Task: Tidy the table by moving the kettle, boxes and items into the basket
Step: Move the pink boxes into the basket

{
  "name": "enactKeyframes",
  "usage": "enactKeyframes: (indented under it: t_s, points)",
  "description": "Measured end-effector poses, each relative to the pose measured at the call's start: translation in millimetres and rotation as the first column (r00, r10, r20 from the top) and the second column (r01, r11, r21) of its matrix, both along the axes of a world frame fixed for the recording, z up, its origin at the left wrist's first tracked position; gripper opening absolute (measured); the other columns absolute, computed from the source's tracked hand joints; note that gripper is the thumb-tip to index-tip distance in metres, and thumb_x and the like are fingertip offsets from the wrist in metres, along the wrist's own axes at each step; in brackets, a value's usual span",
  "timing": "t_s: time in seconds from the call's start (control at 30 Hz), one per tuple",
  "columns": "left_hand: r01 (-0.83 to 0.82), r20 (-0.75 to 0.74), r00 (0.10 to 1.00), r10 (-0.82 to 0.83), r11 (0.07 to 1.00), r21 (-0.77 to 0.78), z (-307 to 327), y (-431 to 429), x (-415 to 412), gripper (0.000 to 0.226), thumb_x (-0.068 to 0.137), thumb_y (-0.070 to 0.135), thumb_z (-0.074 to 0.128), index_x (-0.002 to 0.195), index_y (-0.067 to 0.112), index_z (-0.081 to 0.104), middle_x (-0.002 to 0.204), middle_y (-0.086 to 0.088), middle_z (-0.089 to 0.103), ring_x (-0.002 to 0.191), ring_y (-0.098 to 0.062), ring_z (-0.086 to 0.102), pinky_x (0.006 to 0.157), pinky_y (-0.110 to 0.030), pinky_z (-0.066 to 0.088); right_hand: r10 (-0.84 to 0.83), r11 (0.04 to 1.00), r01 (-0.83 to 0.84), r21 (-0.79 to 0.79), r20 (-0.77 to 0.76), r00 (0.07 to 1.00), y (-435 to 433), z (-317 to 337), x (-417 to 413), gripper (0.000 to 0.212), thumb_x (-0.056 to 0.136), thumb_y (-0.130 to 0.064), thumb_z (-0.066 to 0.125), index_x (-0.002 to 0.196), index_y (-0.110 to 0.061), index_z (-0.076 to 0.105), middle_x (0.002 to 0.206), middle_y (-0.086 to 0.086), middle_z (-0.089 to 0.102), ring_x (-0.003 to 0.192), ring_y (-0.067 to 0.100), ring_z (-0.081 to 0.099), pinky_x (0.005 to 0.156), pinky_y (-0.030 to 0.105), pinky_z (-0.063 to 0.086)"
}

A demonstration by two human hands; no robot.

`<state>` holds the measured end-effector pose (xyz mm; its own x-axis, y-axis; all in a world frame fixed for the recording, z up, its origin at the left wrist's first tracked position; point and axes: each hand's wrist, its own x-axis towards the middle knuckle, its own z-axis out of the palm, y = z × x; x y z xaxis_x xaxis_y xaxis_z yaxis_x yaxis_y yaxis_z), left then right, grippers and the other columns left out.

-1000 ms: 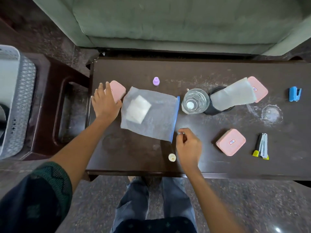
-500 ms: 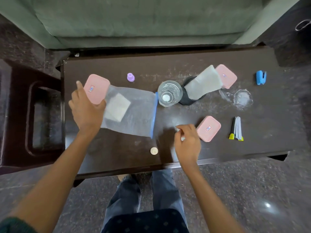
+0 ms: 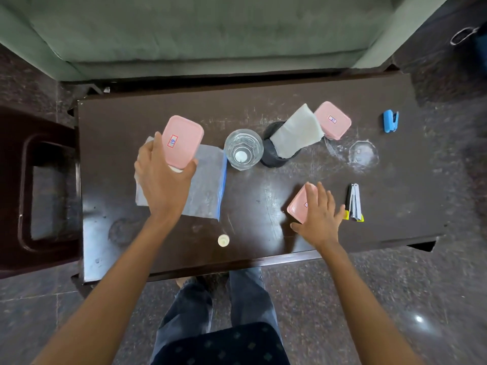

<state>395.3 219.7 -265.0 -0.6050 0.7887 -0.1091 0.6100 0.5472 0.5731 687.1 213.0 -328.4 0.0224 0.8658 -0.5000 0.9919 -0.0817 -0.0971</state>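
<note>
Gripping one pink box [image 3: 183, 139] w/ fingers [image 3: 157, 139] curled round its near end, L hand [image 3: 163, 180] holds it seemingly raised over the plastic bag [image 3: 208, 185], prob. bound for the basket, which isn't in view. R hand [image 3: 320, 212] lies fingers spread on a second pink box [image 3: 299, 205] on the table [image 3: 263, 109], likely to grab it too. Third box [image 3: 332, 119] sits at the far side.

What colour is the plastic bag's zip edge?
Blue strip on the plastic bag, clearest in head view.
</note>
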Motion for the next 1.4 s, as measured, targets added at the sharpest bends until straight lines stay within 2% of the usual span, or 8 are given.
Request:
enactKeyframes:
  t_s: [0.23,0.57,0.77,0.97,1.1,1.23,1.33,1.4]
  points:
    - [-0.059,0.025,0.998,0.058,0.996,0.068,26.1,-2.3,-13.0,0.079,0.077,0.034,0.071,0.142,0.016,0.031,0.135,-0.010,0.042,0.117,-0.030,0.039,0.098,-0.038,0.034,0.071,0.955,-0.054,0.291,-0.048,0.996,-3.3,39.4,-16.5,0.090,0.048,-0.033,0.080,0.129,-0.017,0.043,0.126,0.016,0.051,0.104,0.042,0.048,0.086,0.051,0.040]
    - [-0.310,0.089,0.950,0.298,0.934,0.178,71.1,-59.0,-134.0,0.082,0.072,0.031,0.077,0.142,0.015,0.035,0.132,-0.007,0.045,0.122,-0.023,0.039,0.091,-0.008,0.025,0.335,0.900,-0.172,0.401,-0.383,0.861,-11.9,119.7,-193.4,0.083,0.059,-0.062,0.055,0.130,-0.023,0.040,0.132,0.004,0.048,0.109,0.022,0.038,0.083,0.033,0.027]
    - [-0.460,0.069,0.886,0.458,0.854,0.245,96.1,-102.8,-243.4,0.078,0.072,0.028,0.078,0.138,0.013,0.040,0.123,-0.013,0.047,0.118,-0.027,0.043,0.098,-0.027,0.037,0.474,0.846,-0.212,0.490,-0.506,0.720,-7.4,130.0,-342.3,0.083,0.059,-0.057,0.062,0.130,-0.018,0.046,0.134,0.006,0.048,0.113,0.025,0.039,0.092,0.025,0.022]
    - [-0.625,0.274,0.778,0.565,0.740,0.249,101.4,-103.4,-325.0,0.072,0.072,0.027,0.074,0.135,0.011,0.043,0.125,-0.011,0.047,0.116,-0.022,0.048,0.101,-0.024,0.035,0.511,0.851,-0.261,0.456,-0.604,0.611,8.5,149.8,-488.7,0.082,0.061,-0.045,0.071,0.135,-0.028,0.039,0.143,-0.002,0.036,0.124,0.025,0.033,0.101,0.036,0.027]
    - [-0.689,0.356,0.723,0.593,0.654,0.312,107.2,-75.7,-366.5,0.074,0.064,0.034,0.070,0.129,0.006,0.046,0.126,-0.017,0.050,0.118,-0.032,0.048,0.102,-0.049,0.039,0.571,0.816,-0.320,0.481,-0.583,0.578,23.6,150.1,-562.2,0.079,0.065,-0.039,0.071,0.135,-0.029,0.036,0.142,-0.005,0.034,0.123,0.025,0.034,0.099,0.038,0.028]
    - [-0.783,0.317,0.616,0.721,0.516,0.348,114.9,-52.1,-409.0,0.076,0.072,0.014,0.068,0.140,0.012,0.033,0.128,-0.007,0.043,0.126,-0.030,0.036,0.108,-0.043,0.027,0.655,0.750,-0.427,0.505,-0.479,0.584,27.6,132.5,-623.4,0.084,0.063,-0.043,0.072,0.137,-0.027,0.034,0.141,-0.003,0.036,0.121,0.028,0.037,0.098,0.042,0.031]
    - [-0.835,0.378,0.543,0.750,0.437,0.334,106.7,-42.2,-425.4,0.067,0.069,0.007,0.065,0.131,0.015,0.042,0.107,0.009,0.037,0.119,-0.028,0.038,0.099,-0.029,0.024,0.719,0.686,-0.497,0.532,-0.390,0.575,19.8,112.1,-651.0,0.076,0.065,-0.049,0.067,0.131,-0.027,0.037,0.133,-0.003,0.044,0.119,0.026,0.040,0.098,0.045,0.030]
    - [-0.866,0.419,0.496,0.761,0.402,0.296,99.3,-40.7,-431.6,0.067,0.069,0.005,0.066,0.130,0.018,0.043,0.115,0.004,0.043,0.115,-0.026,0.039,0.089,-0.023,0.022,0.771,0.628,-0.553,0.548,-0.341,0.538,12.6,97.0,-659.2,0.059,0.069,-0.046,0.056,0.123,-0.025,0.042,0.124,-0.001,0.049,0.115,0.027,0.043,0.100,0.047,0.027]
